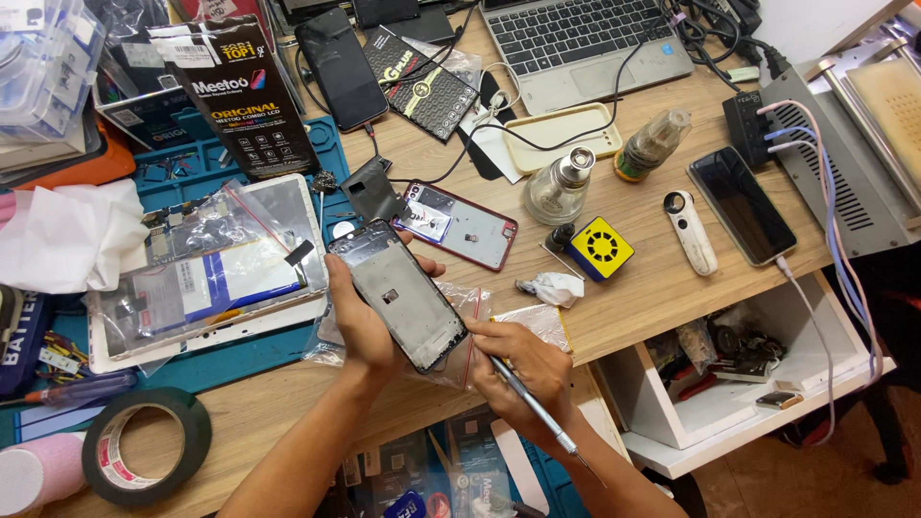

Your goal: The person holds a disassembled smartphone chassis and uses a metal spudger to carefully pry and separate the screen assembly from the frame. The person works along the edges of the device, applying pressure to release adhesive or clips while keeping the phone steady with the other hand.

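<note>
Both hands are closed on things as I watch from the head view. I see my left hand (363, 331) wrapped around the lower edge of an opened phone frame (401, 293), holding it tilted just above the wooden surface (652, 288). My right hand (523, 369) is pinched around a thin metal screwdriver (532, 403), with the fingers touching the frame's lower corner and the tool's shaft running down toward my wrist.

The frame is a dark rectangle with a grey metal inner plate, a small square part near its middle and a black rim all round. Under it lie a clear plastic bag (470, 331) and a silvery foil sheet (537, 321).

Just beyond the frame lies a second phone with a dark red rim (459, 224), face down on the surface. To its right sits a small yellow and dark blue box (600, 247) with a round vent pattern.

At the top left a tall black carton (245, 91) with white and orange print stands leaning by the blue mat (240, 355). Next to it, a flat black packet with a diamond pattern (422, 82) lies beside a dark phone (342, 67). A roll of black tape (144, 446) rests at the lower left.
</note>
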